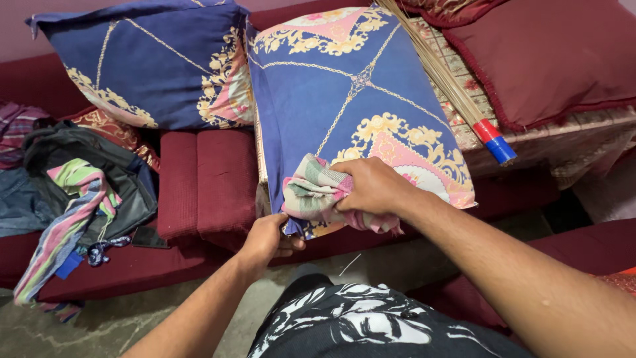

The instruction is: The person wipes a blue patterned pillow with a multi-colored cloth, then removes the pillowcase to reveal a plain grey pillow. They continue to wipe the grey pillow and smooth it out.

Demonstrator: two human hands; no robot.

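Sitting low and facing seating: maroon sofa [209,182] is spanning the frame, its cushions serving as a backstop for whatever is leaning on it.
Right side: dark red cushion [550,59] is lying on a patterned gold-and-red cover [596,132], well apart from both hands.
Main item: blue pillow [351,99] with gold chain print and pink corners is standing tilted against the sofa, lower edge hanging toward the person, so its open end is facing the hands.
Second pillow: matching blue pillow [152,63] is leaning on the sofa back just left of the first, untouched.
Left clutter: dark bag [126,179] is slumping on the seat with a striped cloth [73,219] draped over it; a dark phone [149,237] is lying just beside the bag.
Broom: bundle of thin sticks [437,73] with red and blue banded handle end is resting diagonally across the main pillow's upper right corner.
Cloth: pale checked cloth [311,192] is sitting bunched at the pillow's lower edge, bunching keeping it compact at the opening.
Right hand [374,189]: fingers curling tight, clamping the checked cloth against the pillow face.
Left hand [268,238]: thumb and fingers pinching the pillow's bottom corner from below, steadying that edge while the other hand is pressing.
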